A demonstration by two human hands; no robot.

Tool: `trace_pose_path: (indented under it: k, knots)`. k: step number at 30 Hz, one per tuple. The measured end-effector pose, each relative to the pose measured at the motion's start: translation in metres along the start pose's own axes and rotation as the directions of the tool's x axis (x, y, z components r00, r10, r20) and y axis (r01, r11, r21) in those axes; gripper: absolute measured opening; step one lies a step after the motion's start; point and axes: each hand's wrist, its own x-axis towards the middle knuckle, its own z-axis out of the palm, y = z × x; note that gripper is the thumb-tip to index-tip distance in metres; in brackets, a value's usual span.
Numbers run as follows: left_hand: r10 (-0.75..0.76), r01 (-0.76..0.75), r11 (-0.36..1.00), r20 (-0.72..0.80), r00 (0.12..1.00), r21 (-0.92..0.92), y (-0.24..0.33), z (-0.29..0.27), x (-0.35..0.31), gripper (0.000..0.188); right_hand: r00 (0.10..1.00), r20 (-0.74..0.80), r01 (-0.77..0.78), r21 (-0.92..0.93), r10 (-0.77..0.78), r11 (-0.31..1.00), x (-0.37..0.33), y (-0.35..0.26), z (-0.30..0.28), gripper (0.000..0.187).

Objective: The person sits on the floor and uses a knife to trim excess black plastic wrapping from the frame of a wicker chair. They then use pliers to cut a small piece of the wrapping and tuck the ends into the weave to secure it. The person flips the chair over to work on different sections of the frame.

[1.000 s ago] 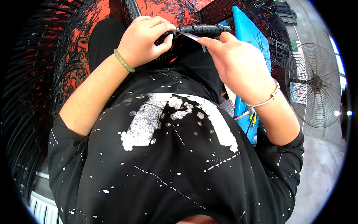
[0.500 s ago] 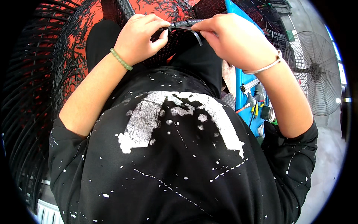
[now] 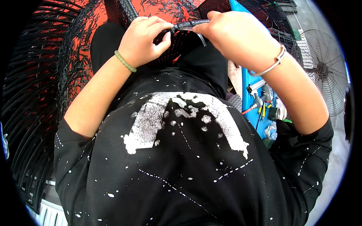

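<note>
Lifted and swung out to the right since a second ago, the right hand is now at the height of the left, with more tools showing beneath its forearm. Far left stand curved black rods, then a red surface strewn with black scraps. Beside it the left hand, above a green bead bracelet, has its fingers clamped on the end of a wrapped black bar, which runs sideways toward the right hand. A thin grey strip hangs just below the bar. The right fingers are curled together beside it; their grip is hidden, so I cannot tell what they hold. Further right come a blue table, tools and a round wire fan.
</note>
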Motion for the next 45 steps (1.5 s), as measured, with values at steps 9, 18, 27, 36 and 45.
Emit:
trace_pose_path:
  k: [9,18,27,36,45]
  knots:
    - [0.007,-0.007,1.0,0.001,1.0,-0.005,0.002,0.001,0.0,0.017,0.99,0.12,-0.131,0.516,0.079,0.847,-0.001,0.033,0.011,0.024]
    - [-0.007,0.008,1.0,0.025,1.0,-0.03,0.004,-0.001,-0.001,0.018,0.852,0.459,-0.069,0.572,-0.25,0.817,0.059,0.084,-0.005,0.03]
    - [-0.071,0.075,0.996,0.073,0.995,-0.057,0.012,-0.008,-0.004,0.023,0.648,0.635,-0.064,0.595,-0.42,0.801,0.115,0.091,-0.032,0.03]
    - [-0.1,0.104,0.993,0.083,0.992,-0.051,0.015,-0.01,0.0,0.027,0.672,-0.682,0.425,0.036,-0.288,0.905,0.116,0.089,0.002,0.035]
    - [-0.092,0.096,0.993,0.06,0.994,-0.066,0.016,-0.012,0.0,0.027,0.463,-0.633,0.679,0.703,0.62,0.211,0.087,0.063,0.051,0.043]
